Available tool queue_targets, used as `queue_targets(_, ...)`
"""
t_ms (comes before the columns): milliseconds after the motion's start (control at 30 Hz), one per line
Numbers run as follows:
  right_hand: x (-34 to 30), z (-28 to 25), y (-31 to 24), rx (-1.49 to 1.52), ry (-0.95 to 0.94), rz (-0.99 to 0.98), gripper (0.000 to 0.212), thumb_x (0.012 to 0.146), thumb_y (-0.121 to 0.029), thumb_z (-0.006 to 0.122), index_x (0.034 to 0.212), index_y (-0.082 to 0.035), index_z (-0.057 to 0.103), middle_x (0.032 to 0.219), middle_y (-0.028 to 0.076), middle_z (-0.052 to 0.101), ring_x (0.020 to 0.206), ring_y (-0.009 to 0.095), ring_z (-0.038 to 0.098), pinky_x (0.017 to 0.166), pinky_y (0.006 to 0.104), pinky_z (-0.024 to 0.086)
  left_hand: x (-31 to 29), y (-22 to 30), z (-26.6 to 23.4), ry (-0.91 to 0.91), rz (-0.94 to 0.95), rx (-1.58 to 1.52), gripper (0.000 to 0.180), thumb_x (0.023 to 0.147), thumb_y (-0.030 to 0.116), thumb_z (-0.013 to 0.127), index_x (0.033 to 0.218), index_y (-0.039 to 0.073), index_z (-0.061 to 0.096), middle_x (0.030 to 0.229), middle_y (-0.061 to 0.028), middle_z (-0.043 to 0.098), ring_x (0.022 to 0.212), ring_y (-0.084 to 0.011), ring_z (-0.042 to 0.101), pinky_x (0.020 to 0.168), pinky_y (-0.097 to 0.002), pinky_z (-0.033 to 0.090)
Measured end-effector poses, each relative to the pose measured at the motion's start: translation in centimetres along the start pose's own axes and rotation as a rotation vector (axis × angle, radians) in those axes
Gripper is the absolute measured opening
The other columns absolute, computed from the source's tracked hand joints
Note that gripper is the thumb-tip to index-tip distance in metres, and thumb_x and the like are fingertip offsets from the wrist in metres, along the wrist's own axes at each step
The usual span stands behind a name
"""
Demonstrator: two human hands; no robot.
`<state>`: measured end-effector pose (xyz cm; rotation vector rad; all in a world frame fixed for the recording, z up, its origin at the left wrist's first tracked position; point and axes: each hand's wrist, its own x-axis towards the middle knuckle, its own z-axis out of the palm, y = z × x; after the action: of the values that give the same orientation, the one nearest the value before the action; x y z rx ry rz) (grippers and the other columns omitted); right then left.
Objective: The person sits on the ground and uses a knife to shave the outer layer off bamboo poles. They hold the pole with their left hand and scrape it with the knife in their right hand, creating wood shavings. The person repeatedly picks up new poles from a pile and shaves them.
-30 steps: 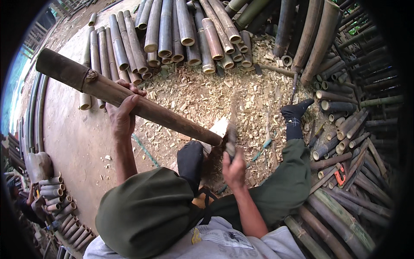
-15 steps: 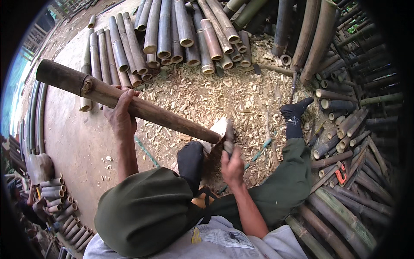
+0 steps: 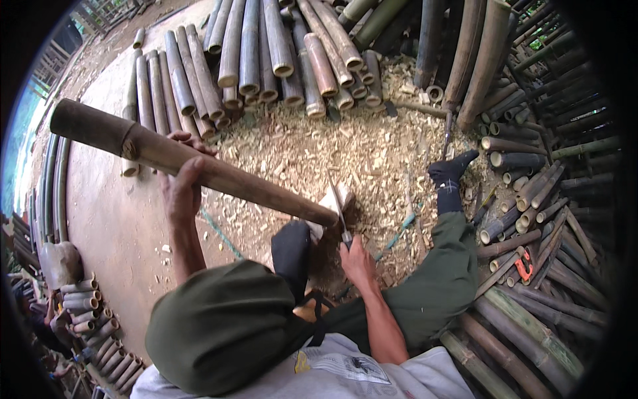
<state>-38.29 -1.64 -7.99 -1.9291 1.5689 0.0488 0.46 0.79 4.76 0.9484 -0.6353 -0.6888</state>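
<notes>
My left hand (image 3: 181,189) is wrapped round a thick brown bamboo pole (image 3: 246,178), thumb on the near side and fingers on the far side. The pole slants from the upper left down to the middle, its lower right end resting at a pale wooden block (image 3: 347,198). In my right hand (image 3: 359,263) is the dark handle of a knife (image 3: 337,205). Its narrow blade points away from me, close beside the pole's lower end; whether it touches cannot be told. My dark-socked left foot (image 3: 291,249) is next to the block.
Wood chips (image 3: 292,153) cover the ground ahead. Cut bamboo poles (image 3: 250,53) lie in a row at the far side, with more bamboo pieces (image 3: 525,193) piled on the right. An orange-handled saw (image 3: 524,265) rests there. Further stacked bamboo (image 3: 83,302) is at the left.
The pole has turned about its length, its node scar shifting, and its far end dipped slightly. My left fingers have moved on it. The knife, blurred before, now shows clearly, blade pointing away.
</notes>
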Motion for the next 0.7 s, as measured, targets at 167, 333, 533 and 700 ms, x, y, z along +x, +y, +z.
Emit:
queue_targets(167, -0.4, -5.4, -4.6, 0.219, 0.076, -0.122, 0.037, 0.107, -0.037, 0.055, 0.11, -0.001, 0.049, 0.086, 0.031, 0.068, 0.085, 0.055, 0.066, 0.073, 0.0624, 0.05, -0.1, -0.8, -0.7, 0.424, 0.04, -0.019, 0.053, 0.087, 0.009, 0.084, 0.13, 0.002, 0.053, 0.106, -0.0134, 0.069, 0.094, -0.0246, 0.072, 0.09, -0.04, 0.06)
queue_targets(333, -2.9, -9.1, -8.1, 0.409, 0.314, -0.303, 0.032, 0.107, -0.031, 0.059, 0.11, -0.001, 0.049, 0.075, 0.028, 0.066, 0.074, 0.052, 0.067, 0.063, 0.0573, 0.049, -0.7, -0.7, -1.3, 0.323, 0.114, 0.05, 0.046, 0.086, 0.002, 0.082, 0.123, 0.001, 0.055, 0.102, -0.0099, 0.067, 0.09, -0.0233, 0.072, 0.092, -0.0417, 0.06)
queue_targets(533, 0.6, -1.1, -2.1, 0.001, 0.027, -0.02, 0.034, 0.105, -0.034, 0.059, 0.111, -0.001, 0.049, 0.081, 0.031, 0.069, 0.08, 0.052, 0.069, 0.069, 0.0589, 0.054, -0.3, -0.8, 0.4, 0.139, 0.09, -0.054, 0.049, 0.087, -0.002, 0.078, 0.127, 0.003, 0.051, 0.105, -0.0085, 0.065, 0.096, -0.0233, 0.07, 0.096, -0.0412, 0.058)
queue_targets(700, -1.5, -7.0, -6.7, 0.257, 0.062, -0.105, 0.035, 0.106, -0.034, 0.058, 0.112, -0.001, 0.048, 0.081, 0.03, 0.069, 0.079, 0.053, 0.069, 0.069, 0.0599, 0.052, -0.7, 0.1, -0.5, 0.105, 0.079, -0.056, 0.05, 0.086, -0.002, 0.077, 0.128, 0.004, 0.051, 0.105, -0.0098, 0.064, 0.1, -0.0232, 0.067, 0.102, -0.0431, 0.054)
